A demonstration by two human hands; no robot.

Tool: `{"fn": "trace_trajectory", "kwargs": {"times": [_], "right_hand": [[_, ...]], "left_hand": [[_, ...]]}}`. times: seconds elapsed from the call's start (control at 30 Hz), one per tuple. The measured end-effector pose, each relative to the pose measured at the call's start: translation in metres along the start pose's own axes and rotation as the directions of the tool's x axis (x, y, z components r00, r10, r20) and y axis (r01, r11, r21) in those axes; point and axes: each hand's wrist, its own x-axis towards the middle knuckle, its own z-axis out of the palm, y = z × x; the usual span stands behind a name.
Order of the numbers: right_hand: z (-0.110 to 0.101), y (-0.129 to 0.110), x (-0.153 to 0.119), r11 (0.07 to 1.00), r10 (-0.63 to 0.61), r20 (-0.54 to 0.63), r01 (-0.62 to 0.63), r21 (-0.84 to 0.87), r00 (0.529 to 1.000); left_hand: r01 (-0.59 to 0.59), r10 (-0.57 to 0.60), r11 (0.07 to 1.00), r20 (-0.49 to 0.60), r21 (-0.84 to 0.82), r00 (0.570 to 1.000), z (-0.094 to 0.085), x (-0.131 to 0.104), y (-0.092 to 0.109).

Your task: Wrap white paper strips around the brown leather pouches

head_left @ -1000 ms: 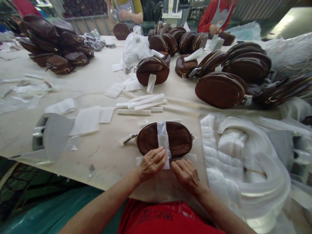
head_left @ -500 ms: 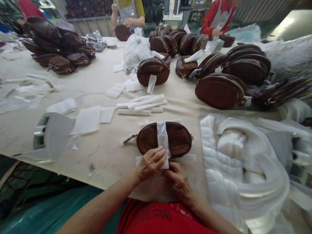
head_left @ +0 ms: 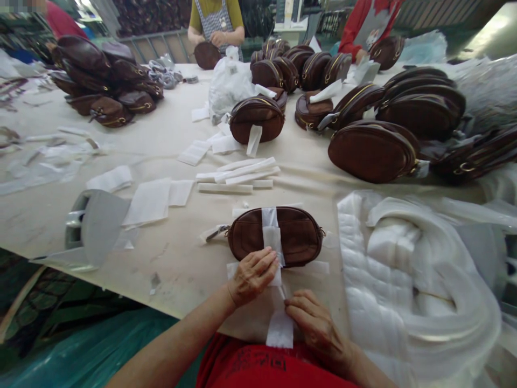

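Observation:
A brown oval zip bag (head_left: 301,234) lies in front of me, with a wrapped zip pull (head_left: 217,233) at its left end. A white wrapping strip (head_left: 272,237) runs down across its middle. My left hand (head_left: 252,276) bears on the strip at the bag's lower edge, fingers together; its thumb is hidden. My right hand (head_left: 315,320) is closer to me, thumb and forefinger pinched on the strip's thin, see-through lower part. The strip's white tail (head_left: 280,330) hangs down beside that hand, over the table edge. Pale strips stick out from under the bag.
White foam rolls (head_left: 371,302) lie to the right. Grey tape dispenser (head_left: 95,229) and white sheets (head_left: 148,202) are at left. Cut strips (head_left: 238,172) lie beyond the bag. Brown bags (head_left: 371,151) are piled further back, where other people work.
My right hand has moved down and right, away from the bag, and the strip's tail now shows below it. My left hand stays at the bag's lower edge.

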Motion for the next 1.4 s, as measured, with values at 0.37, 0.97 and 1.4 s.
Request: {"fn": "trace_trajectory", "kwargs": {"times": [0.37, 0.97, 1.4], "right_hand": [[-0.02, -0.015, 0.023, 0.99, -0.118, 0.079, 0.124, -0.065, 0.99], [-0.031, -0.029, 0.04, 0.964, -0.183, 0.129, 0.204, -0.171, 0.975], [-0.024, -0.039, 0.04, 0.95, -0.232, 0.18, 0.262, -0.167, 0.956]], "left_hand": [[-0.059, 0.056, 0.991, 0.031, 0.123, 0.998, 0.002, -0.006, 0.007], [0.107, -0.084, 0.986, 0.176, -0.129, 0.981, -0.016, 0.001, 0.0], [-0.001, 0.001, 1.0, 0.011, 0.029, 1.0, 0.0, -0.001, 0.005]]}}
